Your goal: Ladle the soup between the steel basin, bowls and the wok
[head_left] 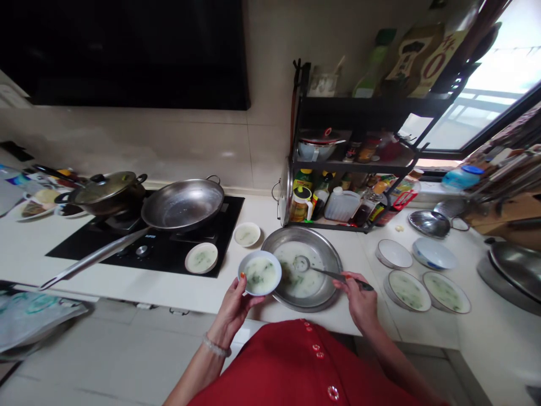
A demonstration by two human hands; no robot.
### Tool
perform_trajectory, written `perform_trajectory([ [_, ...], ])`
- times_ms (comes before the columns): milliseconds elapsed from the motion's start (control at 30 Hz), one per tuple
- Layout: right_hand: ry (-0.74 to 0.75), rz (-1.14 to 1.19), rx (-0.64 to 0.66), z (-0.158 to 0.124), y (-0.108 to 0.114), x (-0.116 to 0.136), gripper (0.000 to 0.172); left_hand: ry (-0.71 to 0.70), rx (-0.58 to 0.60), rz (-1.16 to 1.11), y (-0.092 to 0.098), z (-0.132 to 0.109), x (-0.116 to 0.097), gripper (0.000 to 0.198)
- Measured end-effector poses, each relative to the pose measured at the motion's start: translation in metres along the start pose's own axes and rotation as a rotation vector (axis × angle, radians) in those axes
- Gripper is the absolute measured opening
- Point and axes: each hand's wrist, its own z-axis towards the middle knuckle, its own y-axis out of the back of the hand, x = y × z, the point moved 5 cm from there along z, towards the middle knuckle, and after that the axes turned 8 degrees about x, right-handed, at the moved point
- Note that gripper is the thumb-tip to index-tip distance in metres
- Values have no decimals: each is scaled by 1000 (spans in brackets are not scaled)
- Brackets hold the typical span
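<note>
My left hand (239, 306) grips a small white bowl (261, 273) of pale soup with green bits, thumb over its rim. The bowl is held at the left edge of a wide metal basin (333, 262), which contains the same milky soup. In my right hand (359, 299) is the handle of a ladle (327, 273); its round head rests in the basin's soup. Left of the basin, a filled bowl (202, 258) stands at the stove's edge and a smaller one (247, 234) on the counter. Two more soup bowls (408, 290) (447, 293) sit at the right.
Behind the basin stands a black rack (350, 166) with bottles and jars. A frying pan (183, 203) and a lidded pot (105, 192) sit on the stove (147, 248), the pan's long handle reaching over the front edge. Two bowls (394, 254) (434, 254) without soup are at the right.
</note>
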Motion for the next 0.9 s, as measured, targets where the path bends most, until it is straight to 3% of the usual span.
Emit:
perform_trajectory([
  [200, 7, -6, -19, -1, 5, 7, 27, 4, 3, -3, -1, 0, 1, 24],
  [433, 7, 44, 19, 4, 8, -2, 28, 10, 3, 0, -1, -1, 3, 26],
  [567, -14, -74, 55, 2, 7, 6, 26, 11, 16, -1, 1, -1, 5, 28],
  [733, 95, -257, 119, -3, 3, 26, 32, 12, 26, 2, 2, 0, 5, 29],
  [900, 101, -263, 117, -4, -2, 22, 33, 18, 34, 27, 1, 0, 4, 30],
])
